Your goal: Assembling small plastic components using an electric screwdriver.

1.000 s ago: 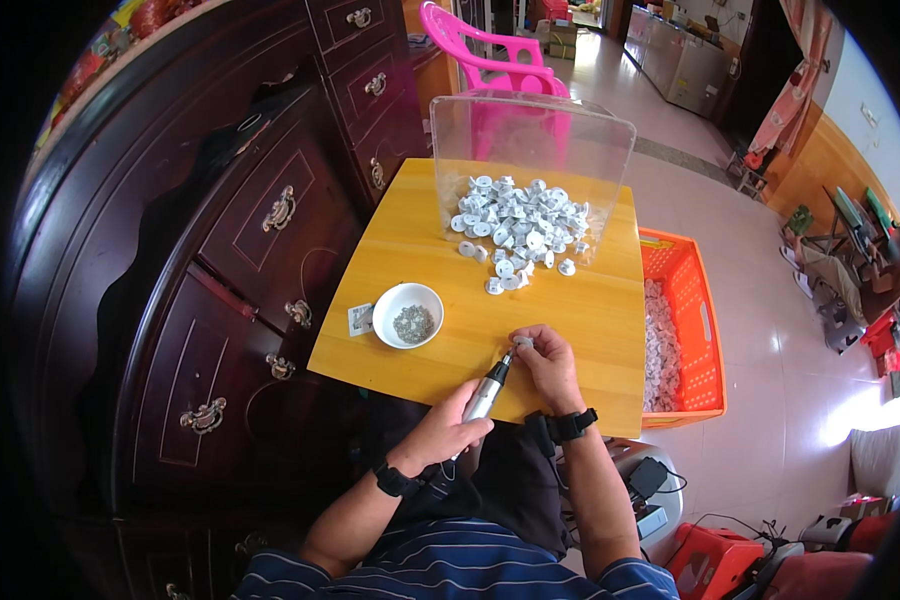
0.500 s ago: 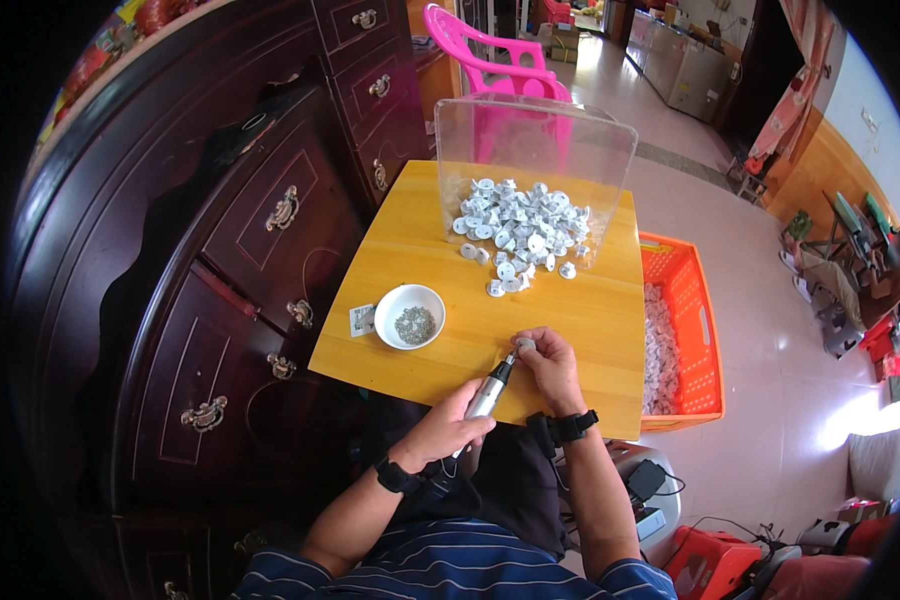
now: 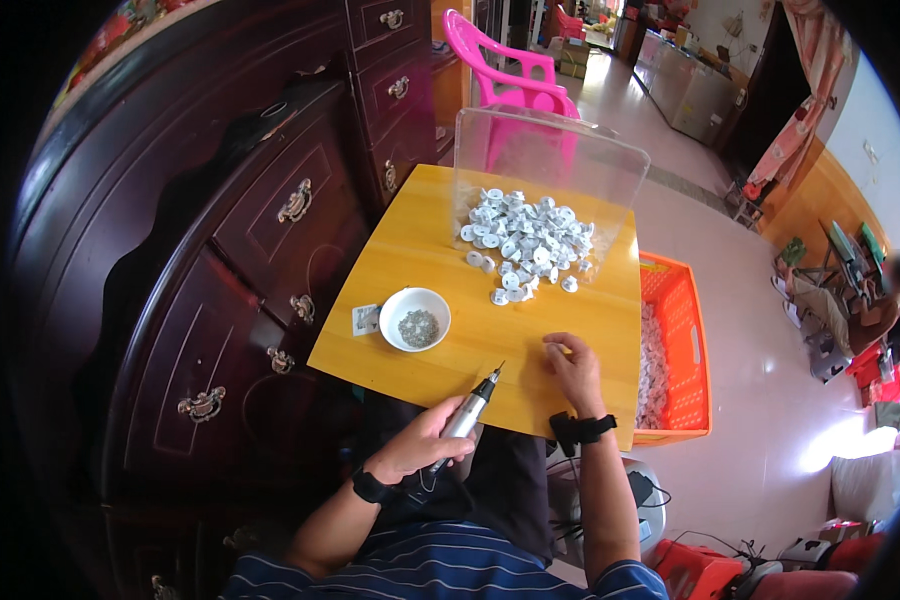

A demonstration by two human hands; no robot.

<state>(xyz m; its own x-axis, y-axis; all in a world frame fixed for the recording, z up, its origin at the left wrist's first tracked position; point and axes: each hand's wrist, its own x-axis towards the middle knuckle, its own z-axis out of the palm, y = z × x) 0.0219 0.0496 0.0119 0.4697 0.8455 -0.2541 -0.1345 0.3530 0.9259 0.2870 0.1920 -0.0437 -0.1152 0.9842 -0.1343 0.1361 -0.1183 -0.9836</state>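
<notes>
Left hand (image 3: 422, 442) wrapped round silver driver (image 3: 464, 416); right hand (image 3: 576, 374) apart, curled, can't tell if gripping; white pieces (image 3: 530, 236) beyond both.

Cabinet (image 3: 240, 290), dark wood, metal pulls (image 3: 295, 201), left; table (image 3: 375, 270), yellow wood top; chair (image 3: 545, 92), pink plastic, beyond table; floor (image 3: 740, 370), pale tile, bright glare (image 3: 855, 438) at right; wall (image 3: 878, 110), white above orange-brown panelling (image 3: 832, 190), right; curtain (image 3: 808, 95), pink, patterned, hanging
</notes>
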